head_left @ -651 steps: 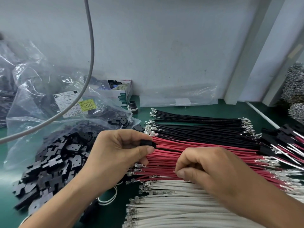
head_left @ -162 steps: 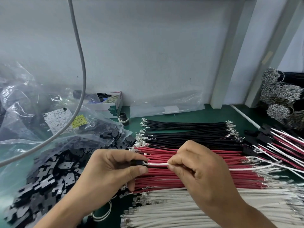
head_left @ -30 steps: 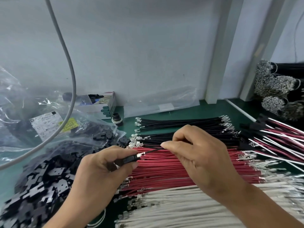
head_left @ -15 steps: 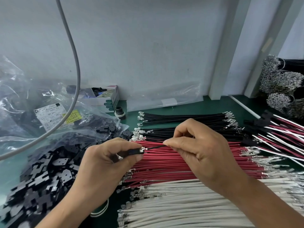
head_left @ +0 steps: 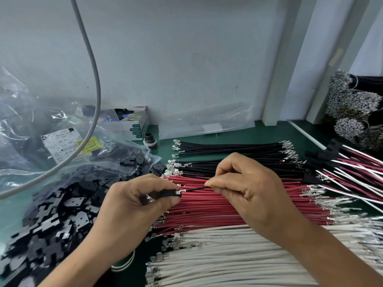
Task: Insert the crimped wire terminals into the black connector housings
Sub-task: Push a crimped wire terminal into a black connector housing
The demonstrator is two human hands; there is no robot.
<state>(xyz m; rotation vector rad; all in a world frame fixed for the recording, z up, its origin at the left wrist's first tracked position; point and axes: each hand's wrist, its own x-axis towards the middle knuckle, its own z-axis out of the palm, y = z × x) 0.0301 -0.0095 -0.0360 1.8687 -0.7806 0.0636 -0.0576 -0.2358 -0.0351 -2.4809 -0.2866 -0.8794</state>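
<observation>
Green counter (head_left: 269, 133) under both hands: black wires (head_left: 228, 148) lie beyond them, red wires (head_left: 207, 212) directly beneath, white wires (head_left: 228, 255) nearest. A heap of black housings (head_left: 51, 220) spills from a clear bag (head_left: 31, 125) left of the left hand (head_left: 132, 206), finished harnesses (head_left: 352, 168) right of the right hand (head_left: 252, 195).

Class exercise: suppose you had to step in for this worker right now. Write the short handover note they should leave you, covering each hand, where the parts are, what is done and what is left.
Left hand: pinches one black connector housing.
Right hand: pinches a black wire, its metal terminal at the housing's mouth, part of it showing.
Parts: loose housings spill from a bag on the left; black wires, red wires and white wires lie in rows on the green bench.
Done: finished assemblies are piled on the right.
Left: push this terminal home, then carry on through the rows.
</observation>
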